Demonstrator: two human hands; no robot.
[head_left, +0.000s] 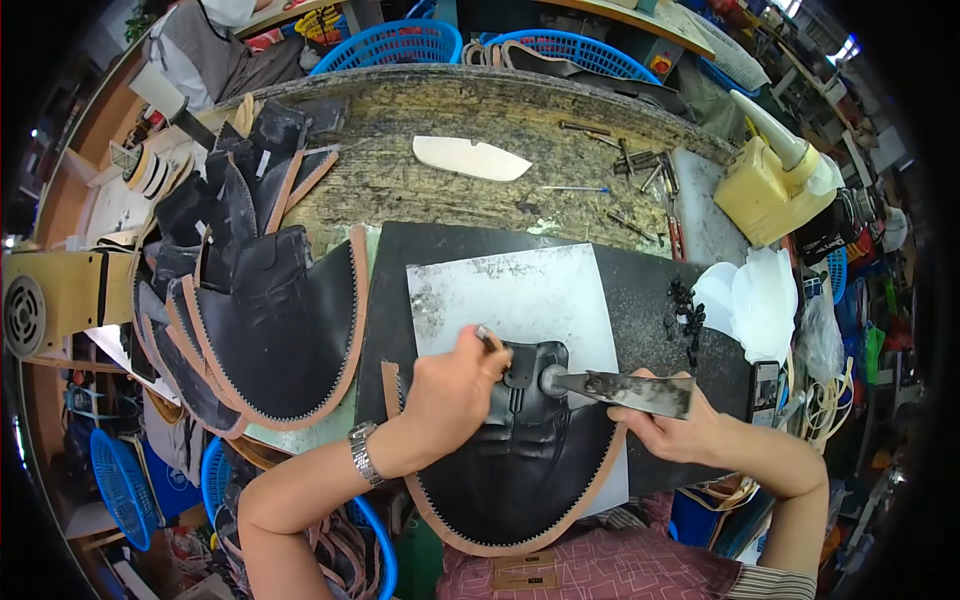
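Observation:
A black leather shoe upper (520, 480) with a zigzag-cut tan edge lies before me, partly on a white sheet (510, 285). My left hand (450, 395) is closed around a short metal punch (487, 338), held over the small tab at the top of the upper. From the right, my right hand (675, 425) grips a hammer (630, 390); its round face hangs just beside the punch and its flared end points right. The handle is mostly hidden by the head and my fingers. Whether the punch touches the leather cannot be made out.
More black uppers (275, 320) are piled at the left. Small black pieces (685, 320) lie on the dark mat (640, 290). Farther back are a pale template (470, 158), a pen (575, 189), loose metal tools (640, 165) and a yellow container (765, 190). A phone (764, 390) stands at right.

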